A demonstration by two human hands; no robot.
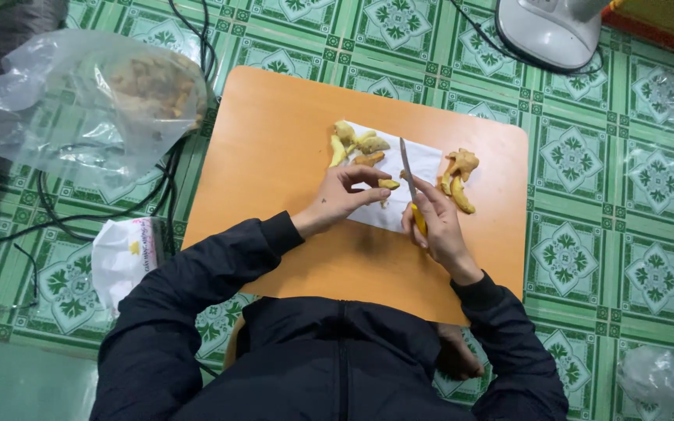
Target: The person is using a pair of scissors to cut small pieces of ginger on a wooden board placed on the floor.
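My left hand (342, 196) pinches a small yellow piece of ginger root (388, 184) over a white paper sheet (419, 162) on a low orange table (274, 156). My right hand (436, 226) grips a knife (409, 173) by its yellow handle, blade pointing away from me, just right of the held piece. A pile of peeled and unpeeled ginger pieces (356, 144) lies at the paper's far left. Several more yellow pieces (459, 178) lie on the table right of the paper.
A clear plastic bag with brownish roots (111, 93) lies on the green patterned floor at left, over black cables (173, 175). A white tissue packet (122, 257) sits by the table's left edge. A white fan base (548, 31) stands at top right. Another clear bag (661, 378) lies at bottom right.
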